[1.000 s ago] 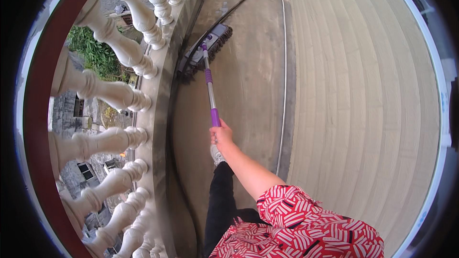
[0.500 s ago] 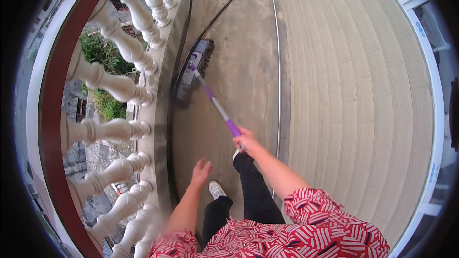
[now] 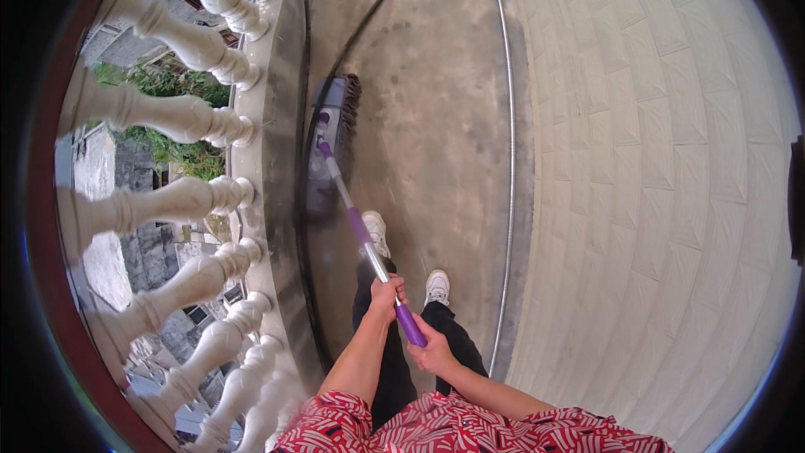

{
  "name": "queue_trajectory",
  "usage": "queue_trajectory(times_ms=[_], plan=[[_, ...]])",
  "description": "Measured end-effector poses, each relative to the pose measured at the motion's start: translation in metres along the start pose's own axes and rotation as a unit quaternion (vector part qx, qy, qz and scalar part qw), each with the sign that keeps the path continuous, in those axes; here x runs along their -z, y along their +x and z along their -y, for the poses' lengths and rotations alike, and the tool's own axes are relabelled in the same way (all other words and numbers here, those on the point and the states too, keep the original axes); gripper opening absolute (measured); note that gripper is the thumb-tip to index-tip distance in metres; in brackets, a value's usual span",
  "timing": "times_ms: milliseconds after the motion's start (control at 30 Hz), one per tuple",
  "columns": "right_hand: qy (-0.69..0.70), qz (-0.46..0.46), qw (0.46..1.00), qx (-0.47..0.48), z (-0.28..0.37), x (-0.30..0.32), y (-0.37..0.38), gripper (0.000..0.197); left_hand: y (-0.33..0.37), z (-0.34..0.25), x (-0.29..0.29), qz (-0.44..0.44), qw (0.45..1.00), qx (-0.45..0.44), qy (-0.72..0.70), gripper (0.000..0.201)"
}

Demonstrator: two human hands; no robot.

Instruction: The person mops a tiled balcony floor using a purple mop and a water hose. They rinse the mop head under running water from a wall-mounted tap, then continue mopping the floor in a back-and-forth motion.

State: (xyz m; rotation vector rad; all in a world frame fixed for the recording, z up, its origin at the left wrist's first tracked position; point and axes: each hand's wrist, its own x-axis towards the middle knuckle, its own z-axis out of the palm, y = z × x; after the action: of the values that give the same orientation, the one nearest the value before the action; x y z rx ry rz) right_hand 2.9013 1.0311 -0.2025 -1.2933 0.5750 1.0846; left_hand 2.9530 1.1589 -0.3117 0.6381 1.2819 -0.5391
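Both hands are wrapped round the pole of a flat mop [image 3: 341, 184]. My left hand [image 3: 386, 295] closes on the silver part of the pole. Lower down, nearer my body, my right hand [image 3: 433, 351] grips the purple end handle. The wide mop head [image 3: 325, 147], grey with a shaggy fringe along its right side, lies on the concrete floor close to the balcony's left edge. A black hose [image 3: 342, 52] runs along that edge and touches or passes over the head's left side; which of these I cannot tell.
White balusters [image 3: 180, 201] line the left side, with greenery and buildings below. A thin metal pipe [image 3: 510, 117] runs lengthwise near the tiled wall [image 3: 637, 159] on the right. My white shoes [image 3: 437, 287] stand on the concrete floor [image 3: 428, 134] between them.
My left hand, free before, has taken hold of the pole. The right hand has come back toward my body with the handle. My left foot has stepped forward.
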Motion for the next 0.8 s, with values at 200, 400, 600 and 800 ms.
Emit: queue_trajectory(times_ms=[200,400,600,800], plan=[[-0.007,-0.031,0.993,0.111,0.104,-0.017,0.123,0.064,0.069,-0.146,-0.065,0.046,0.987,-0.123,0.09,0.011],[0.075,-0.051,0.987,0.131,0.249,-0.036,0.238,0.07,0.138,-0.318,-0.149,0.026,0.972,-0.141,0.188,0.022],[0.02,-0.063,0.996,0.052,0.29,0.014,0.221,0.071,0.138,-0.297,-0.211,-0.016,0.971,-0.153,0.181,0.012],[0.089,-0.124,0.988,0.03,0.268,0.011,0.127,0.072,0.064,-0.234,-0.224,0.03,0.968,-0.091,0.232,0.011]])
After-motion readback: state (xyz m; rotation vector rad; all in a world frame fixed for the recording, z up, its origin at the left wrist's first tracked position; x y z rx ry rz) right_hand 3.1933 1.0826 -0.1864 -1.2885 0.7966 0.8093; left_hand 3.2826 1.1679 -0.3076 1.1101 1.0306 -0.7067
